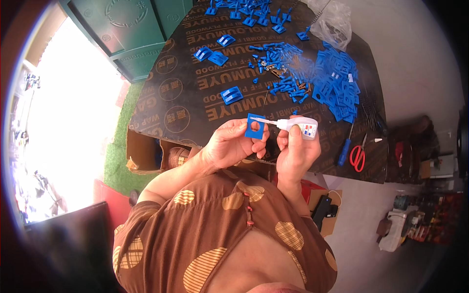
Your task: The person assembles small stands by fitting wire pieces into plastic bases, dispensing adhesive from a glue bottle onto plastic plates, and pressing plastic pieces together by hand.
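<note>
Between the fingers of my left hand [228,145] is a blue plastic plate [254,133] with a round hole, held up over the table's near edge. My right hand [297,155] is closed round a small white glue bottle [304,128] with a long thin nozzle. The bottle lies almost level, and its nozzle tip reaches across the upper part of the plate. Whether glue is coming out is too small to tell. Just beyond my hands a blue assembled piece [231,95] with raised ribs rests on the table.
The dark printed plywood table [190,93] carries a heap of flat blue plates [337,88], small blue pegs [288,52] with metal screws, and several assembled pieces at the back. A blue-handled screwdriver [344,152] and red-handled scissors [357,158] lie to the right. A clear plastic bag [334,22] sits far right.
</note>
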### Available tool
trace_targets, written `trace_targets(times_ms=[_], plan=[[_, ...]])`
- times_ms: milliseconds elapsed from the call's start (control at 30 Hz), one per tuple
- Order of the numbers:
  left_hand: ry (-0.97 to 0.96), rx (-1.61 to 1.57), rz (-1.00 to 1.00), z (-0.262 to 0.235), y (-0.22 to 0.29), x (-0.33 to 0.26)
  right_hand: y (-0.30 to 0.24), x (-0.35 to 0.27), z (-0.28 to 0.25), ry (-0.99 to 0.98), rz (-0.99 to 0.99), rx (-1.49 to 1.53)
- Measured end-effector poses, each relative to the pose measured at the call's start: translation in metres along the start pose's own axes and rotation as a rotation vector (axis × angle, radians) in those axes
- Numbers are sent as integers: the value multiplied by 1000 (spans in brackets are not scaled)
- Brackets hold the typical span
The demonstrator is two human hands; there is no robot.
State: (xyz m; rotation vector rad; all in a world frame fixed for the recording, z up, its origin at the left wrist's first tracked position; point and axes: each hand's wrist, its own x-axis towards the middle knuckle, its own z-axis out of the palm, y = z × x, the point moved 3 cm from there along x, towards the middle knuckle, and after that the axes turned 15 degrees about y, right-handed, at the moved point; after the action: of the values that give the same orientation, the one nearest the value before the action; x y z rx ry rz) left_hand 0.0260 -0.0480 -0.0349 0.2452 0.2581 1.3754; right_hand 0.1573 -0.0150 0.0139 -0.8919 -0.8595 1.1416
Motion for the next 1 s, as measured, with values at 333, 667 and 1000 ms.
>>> trace_targets(times_ms=[333, 667, 1000], plan=[[-21, 3, 1, 3, 1, 0, 0, 0, -5, -50, -60, 13], [-11, -8, -2, 2, 1, -1, -2, 1, -1, -26, 29, 36], [-26, -17, -20, 2, 2, 0, -2, 0, 1, -3, 32, 30]])
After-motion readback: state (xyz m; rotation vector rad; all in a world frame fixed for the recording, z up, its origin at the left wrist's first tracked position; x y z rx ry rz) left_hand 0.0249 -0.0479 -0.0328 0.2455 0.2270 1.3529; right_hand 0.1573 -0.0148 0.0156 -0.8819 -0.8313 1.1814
